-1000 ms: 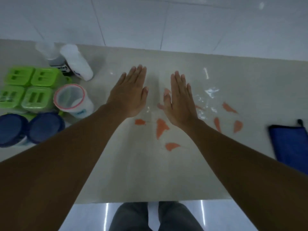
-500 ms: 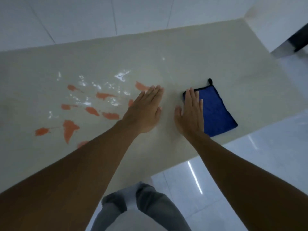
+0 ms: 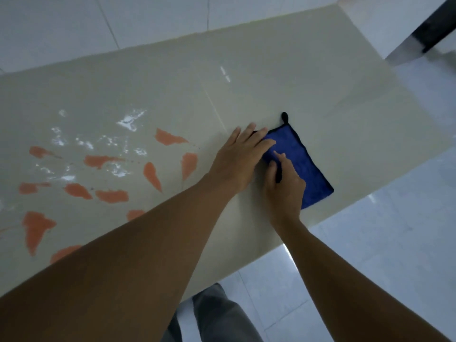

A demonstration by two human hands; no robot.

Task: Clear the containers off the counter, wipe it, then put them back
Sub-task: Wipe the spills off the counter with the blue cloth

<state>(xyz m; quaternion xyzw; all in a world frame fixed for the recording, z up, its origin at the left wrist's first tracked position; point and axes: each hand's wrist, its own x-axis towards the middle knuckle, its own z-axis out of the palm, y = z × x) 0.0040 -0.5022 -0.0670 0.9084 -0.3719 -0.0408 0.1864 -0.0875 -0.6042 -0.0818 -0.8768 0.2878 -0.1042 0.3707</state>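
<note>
Several orange smears (image 3: 111,196) near blue cloth (image 3: 306,169)

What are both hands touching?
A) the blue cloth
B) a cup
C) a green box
A: the left hand lies flat over the cloth's edge and the right hand pinches it.

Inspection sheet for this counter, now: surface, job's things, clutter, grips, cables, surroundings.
Surface: beige counter; orange smears and white patches lie left of the cloth.
Job's things: blue cloth lies flat near the front edge; containers are out of view.
Clutter: nothing seen.
Grips: left hand is flat, fingertips on the cloth's edge; right hand pinches its near edge.
Cables: nothing seen.
Surroundings: tiled wall, glossy floor tiles.
</note>
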